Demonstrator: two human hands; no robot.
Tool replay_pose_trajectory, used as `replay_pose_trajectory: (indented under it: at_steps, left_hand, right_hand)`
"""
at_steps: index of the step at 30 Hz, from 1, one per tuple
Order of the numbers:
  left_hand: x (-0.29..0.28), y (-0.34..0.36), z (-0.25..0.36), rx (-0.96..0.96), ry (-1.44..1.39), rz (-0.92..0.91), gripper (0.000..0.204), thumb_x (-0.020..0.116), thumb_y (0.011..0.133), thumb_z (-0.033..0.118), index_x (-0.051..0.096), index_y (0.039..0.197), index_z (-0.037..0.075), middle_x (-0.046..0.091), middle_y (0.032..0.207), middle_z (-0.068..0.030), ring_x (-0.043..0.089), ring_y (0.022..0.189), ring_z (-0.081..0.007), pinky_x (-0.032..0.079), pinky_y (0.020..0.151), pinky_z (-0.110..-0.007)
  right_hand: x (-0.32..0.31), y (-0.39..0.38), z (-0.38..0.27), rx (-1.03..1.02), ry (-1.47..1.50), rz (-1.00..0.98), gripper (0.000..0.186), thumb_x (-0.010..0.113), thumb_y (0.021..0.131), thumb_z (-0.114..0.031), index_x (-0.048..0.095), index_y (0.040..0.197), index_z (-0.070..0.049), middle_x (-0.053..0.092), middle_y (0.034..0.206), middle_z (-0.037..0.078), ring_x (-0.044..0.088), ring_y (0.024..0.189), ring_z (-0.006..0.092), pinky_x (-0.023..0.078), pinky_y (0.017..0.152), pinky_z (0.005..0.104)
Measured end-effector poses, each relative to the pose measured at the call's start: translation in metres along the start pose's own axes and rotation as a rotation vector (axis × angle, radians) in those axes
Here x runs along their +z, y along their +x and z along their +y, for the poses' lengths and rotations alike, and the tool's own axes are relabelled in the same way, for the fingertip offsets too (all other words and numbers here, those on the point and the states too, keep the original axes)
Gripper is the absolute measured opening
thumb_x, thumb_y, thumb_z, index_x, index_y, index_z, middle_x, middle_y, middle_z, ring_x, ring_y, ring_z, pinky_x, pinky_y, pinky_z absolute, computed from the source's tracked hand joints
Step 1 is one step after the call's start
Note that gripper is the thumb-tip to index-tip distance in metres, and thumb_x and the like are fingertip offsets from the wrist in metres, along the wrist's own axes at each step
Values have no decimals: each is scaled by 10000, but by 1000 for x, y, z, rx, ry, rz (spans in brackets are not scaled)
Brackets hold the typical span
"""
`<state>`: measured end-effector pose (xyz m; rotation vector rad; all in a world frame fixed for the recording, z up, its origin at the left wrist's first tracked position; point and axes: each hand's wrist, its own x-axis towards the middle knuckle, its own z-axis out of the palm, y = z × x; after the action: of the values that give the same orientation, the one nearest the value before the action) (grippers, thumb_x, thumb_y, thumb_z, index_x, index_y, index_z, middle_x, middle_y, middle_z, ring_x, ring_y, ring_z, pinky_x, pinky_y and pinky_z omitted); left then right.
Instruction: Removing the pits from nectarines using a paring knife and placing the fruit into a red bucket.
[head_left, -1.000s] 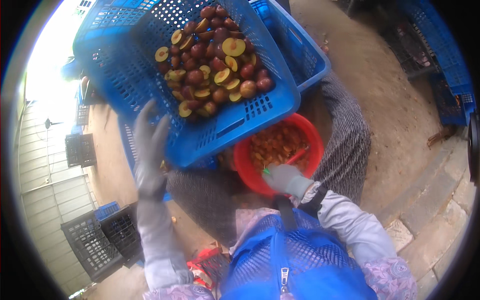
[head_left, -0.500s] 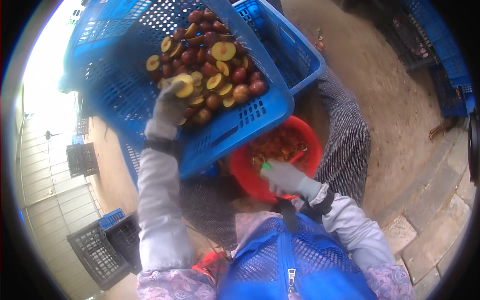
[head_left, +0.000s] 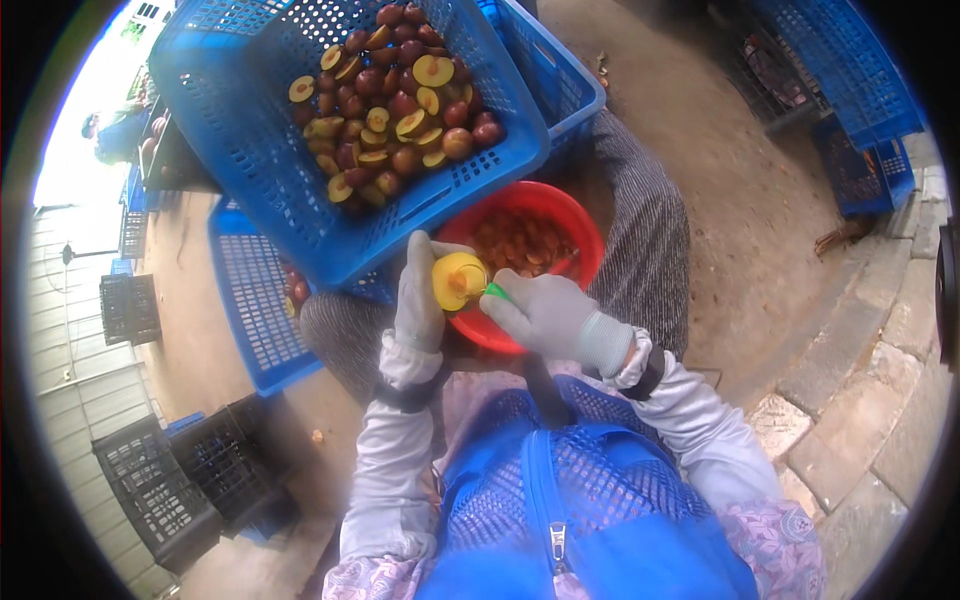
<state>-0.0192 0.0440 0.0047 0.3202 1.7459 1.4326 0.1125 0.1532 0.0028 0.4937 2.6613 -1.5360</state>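
Both hands wear pale grey gloves and meet above the near left rim of a red tub. In my left hand is a plum half, its yellow cut face showing with the brown pit area in the middle. My right hand is closed on a small green-handled tool; its thin metal loop touches the plum's centre. Orange-brown pieces lie inside the tub. Beyond it a tilted blue crate holds whole red plums and cut halves.
Under the tilted crate stands another blue crate. One more blue crate rests on the floor to the left, with some plums. Black crates stand at the lower left. Blue crates are stacked at the far right, near stone paving.
My left hand has come back from the blue crate to the tub with a plum half. The green-handled tool in my right hand has met the fruit. The view has shifted slightly.
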Motion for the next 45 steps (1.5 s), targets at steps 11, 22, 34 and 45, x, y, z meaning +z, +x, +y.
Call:
replay_pose_trajectory:
  at_steps: [11, 22, 34, 45]
  left_hand:
    - [1, -1, -11, 30, 132, 0, 594, 259, 931, 434, 617, 801, -22, 616, 718, -88, 575, 643, -153, 451, 640, -242]
    - [3, 7, -24, -102, 558, 90, 624, 264, 908, 464, 648, 736, 2, 628, 670, -100, 598, 669, -187, 451, 679, -285]
    - [18, 11, -41, 135, 425, 381, 598, 292, 925, 430, 631, 713, -14, 606, 664, -86, 559, 640, -143, 436, 638, -265]
    - [15, 8, -36, -36, 44, 201, 527, 284, 916, 414, 617, 875, 8, 622, 760, -123, 588, 761, -220, 438, 743, -308]
  right_hand:
    - [19, -11, 1, 101, 202, -47, 359, 383, 886, -381, 472, 880, -34, 575, 668, 214, 573, 662, 399, 436, 610, 477]
    - [49, -16, 8, 289, 679, -150, 360, 381, 907, -371, 470, 866, -24, 545, 590, 112, 551, 477, 187, 432, 460, 310]
    - [52, -8, 9, 515, 1074, -223, 403, 333, 919, -399, 486, 842, -34, 508, 508, 58, 422, 323, 104, 350, 312, 240]
    - [55, -4, 17, 605, 1185, -354, 439, 312, 914, -412, 501, 804, -32, 477, 475, 49, 395, 306, 99, 330, 280, 237]
